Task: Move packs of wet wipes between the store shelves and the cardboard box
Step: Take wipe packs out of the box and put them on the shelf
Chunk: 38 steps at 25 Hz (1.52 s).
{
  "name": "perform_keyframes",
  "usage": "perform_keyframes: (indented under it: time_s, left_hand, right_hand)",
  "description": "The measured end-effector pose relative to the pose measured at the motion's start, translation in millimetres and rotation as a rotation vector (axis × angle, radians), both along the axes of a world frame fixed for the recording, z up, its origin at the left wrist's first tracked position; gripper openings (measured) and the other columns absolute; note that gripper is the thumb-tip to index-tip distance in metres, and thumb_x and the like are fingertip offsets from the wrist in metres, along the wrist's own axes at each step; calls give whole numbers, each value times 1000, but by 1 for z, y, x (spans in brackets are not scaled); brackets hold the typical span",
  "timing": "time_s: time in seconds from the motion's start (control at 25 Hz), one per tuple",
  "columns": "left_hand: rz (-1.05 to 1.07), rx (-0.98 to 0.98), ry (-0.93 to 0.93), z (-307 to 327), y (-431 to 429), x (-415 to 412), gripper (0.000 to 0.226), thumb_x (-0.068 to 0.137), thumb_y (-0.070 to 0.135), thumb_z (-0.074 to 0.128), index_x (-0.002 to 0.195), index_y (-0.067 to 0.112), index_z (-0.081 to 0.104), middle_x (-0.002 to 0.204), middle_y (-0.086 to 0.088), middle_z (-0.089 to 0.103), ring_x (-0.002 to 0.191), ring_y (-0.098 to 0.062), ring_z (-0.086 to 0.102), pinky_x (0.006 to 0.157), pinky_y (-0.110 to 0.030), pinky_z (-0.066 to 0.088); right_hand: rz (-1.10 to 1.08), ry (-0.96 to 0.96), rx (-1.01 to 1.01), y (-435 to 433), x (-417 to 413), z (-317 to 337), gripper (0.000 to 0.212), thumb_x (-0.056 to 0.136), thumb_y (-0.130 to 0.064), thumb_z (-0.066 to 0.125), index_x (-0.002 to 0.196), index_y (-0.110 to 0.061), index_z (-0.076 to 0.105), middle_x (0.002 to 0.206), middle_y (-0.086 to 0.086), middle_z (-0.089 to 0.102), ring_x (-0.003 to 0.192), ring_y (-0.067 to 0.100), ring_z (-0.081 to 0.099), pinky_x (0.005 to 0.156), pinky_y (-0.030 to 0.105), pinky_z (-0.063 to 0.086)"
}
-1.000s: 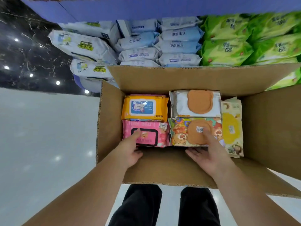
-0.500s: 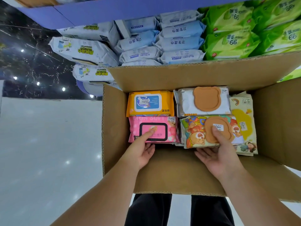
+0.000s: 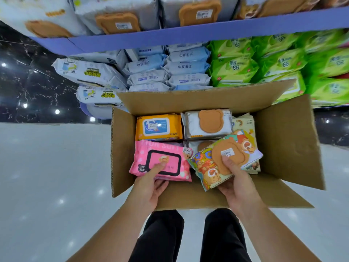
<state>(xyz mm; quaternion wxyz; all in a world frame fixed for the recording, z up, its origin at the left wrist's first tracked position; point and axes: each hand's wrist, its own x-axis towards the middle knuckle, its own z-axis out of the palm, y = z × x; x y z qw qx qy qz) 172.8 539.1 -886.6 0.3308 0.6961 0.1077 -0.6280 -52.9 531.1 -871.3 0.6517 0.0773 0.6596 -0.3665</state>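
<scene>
An open cardboard box (image 3: 122,148) stands on the floor below the store shelves. My left hand (image 3: 151,184) grips a pink wipes pack (image 3: 151,154) with a black-framed lid, thumb on top, lifted at the box's near left. My right hand (image 3: 238,184) grips a colourful cartoon-bear pack (image 3: 207,165) with a tan lid, tilted up above the near right. An orange pack (image 3: 158,127) and a white pack with a bear-shaped tan lid (image 3: 207,123) lie at the far side. A yellow-patterned pack (image 3: 245,125) stands on edge at the right.
The purple shelf edge (image 3: 188,35) runs above, with white tan-lidded packs (image 3: 117,21) on top. Below it are stacked white and blue packs (image 3: 151,76) and green packs (image 3: 273,63). Pale glossy floor (image 3: 47,176) spreads left. My dark trouser legs (image 3: 166,237) stand behind the box.
Both hands have closed on their packs and raised them out of the box's near row. The bear pack now tilts upward. The view has tipped up, showing the upper shelf.
</scene>
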Motion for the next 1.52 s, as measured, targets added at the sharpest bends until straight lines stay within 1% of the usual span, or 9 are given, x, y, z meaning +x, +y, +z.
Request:
perform_keyframes:
  time_s: [0.32,0.56,0.72,0.84,0.96,1.08,1.2,1.36,1.52]
  left_hand:
    - [-135,-412,-43,208,-21,10,39,74,22,81,111,21,69,112,-12,75,99,-25,74,77,-38,64]
    - [-163,-696,-64,360,-57,23,111,34,47,103,130,9,62,118,-16,75,101,-29,75,74,-36,63]
    - [-200,-913,-101,444,-92,48,103,47,43,101,134,10,57,118,-17,74,109,-36,72,83,-43,62]
    - [-169,-1055,-149,498,-128,67,93,64,27,98,141,18,47,114,-15,75,101,-32,76,81,-45,63]
    - [-169,-1157,-160,543,-167,73,89,65,21,96,139,22,46,115,-17,75,100,-34,76,86,-54,61]
    - [-130,-1195,-185,568,-210,65,99,52,22,103,136,21,50,115,-19,74,100,-38,75,87,-65,57]
    - [-67,-1192,-293,577,-257,42,100,59,10,99,140,32,45,121,-8,72,104,-24,75,91,-51,60]
    - [78,-1063,-437,573,-309,42,126,45,39,103,150,36,35,145,-9,54,125,-30,61,102,-57,53]
    - [236,-1064,-353,558,-353,75,121,46,21,101,146,32,35,134,-17,64,112,-32,71,96,-57,57]
  right_hand:
    - [305,181,-295,-23,-41,224,58,64,-17,88,119,-15,67,109,13,76,95,33,75,80,48,60]
    - [528,412,-531,-58,-28,391,63,66,-17,93,121,-20,62,108,1,76,93,21,75,77,38,62]
    - [562,491,-666,-82,-14,489,103,39,-42,98,131,-18,58,118,1,72,100,21,73,82,40,61]
    - [633,574,-822,-109,-11,558,86,42,-35,91,122,-19,62,105,-1,76,90,14,74,67,26,58]
    - [662,653,-942,-134,-15,613,76,44,-38,88,115,-23,66,100,-4,77,90,18,74,70,33,58]
    - [673,700,-1007,-158,-25,646,60,55,-29,86,112,-28,67,98,-9,77,87,13,74,70,33,56]
    - [721,718,-1021,-191,-43,656,58,57,-26,90,110,-30,67,92,-15,76,79,7,73,68,28,54]
    - [759,710,-1009,-252,-58,648,75,39,-31,88,110,-27,64,87,-11,76,70,3,71,55,18,51]
    - [853,729,-1006,-296,-54,640,82,38,-38,100,112,-31,66,91,-14,75,75,8,72,65,31,55]
